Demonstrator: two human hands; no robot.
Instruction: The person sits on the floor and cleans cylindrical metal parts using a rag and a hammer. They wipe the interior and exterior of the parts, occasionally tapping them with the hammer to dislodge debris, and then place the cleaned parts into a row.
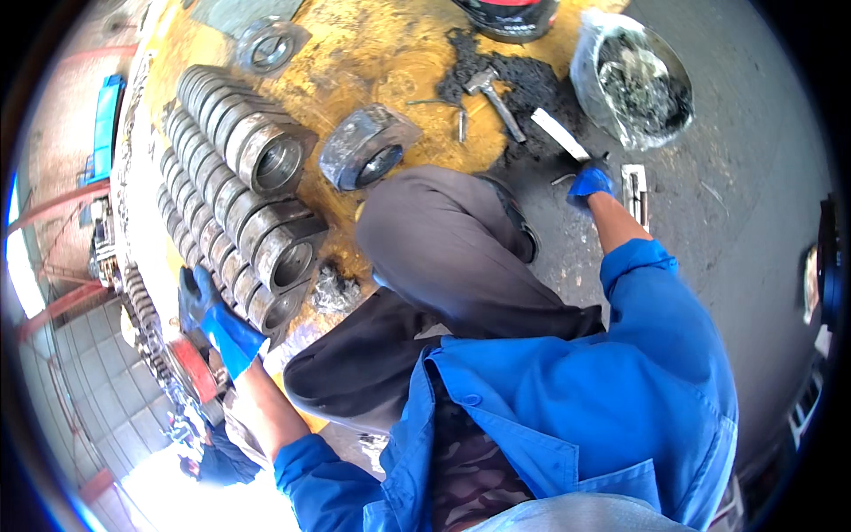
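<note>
My left hand [206, 306], in a blue-cuffed glove with a dark palm, rests by the lower rows of the stacked metal rings [275, 164], its fingers stretched out along them. Whether it presses on a ring is hard to make out. My right hand [589, 184], in a blue glove, is closed on a flat, pale, blade-like tool [558, 133] that points up and left, over the dark floor. Just beside that hand lies a small metal piece with a slot [635, 191]. A single thick metal ring part [366, 146] sits apart in front of my knee.
A hammer [498, 102] lies in dark grit [536, 82] next to a short metal rod [462, 125]. A plastic-lined bucket [587, 75] holds dark, greasy material. Another ring part [269, 46] and a black-and-red container [510, 22] stand farther off. Crumpled plastic [335, 291] lies beside the rings.
</note>
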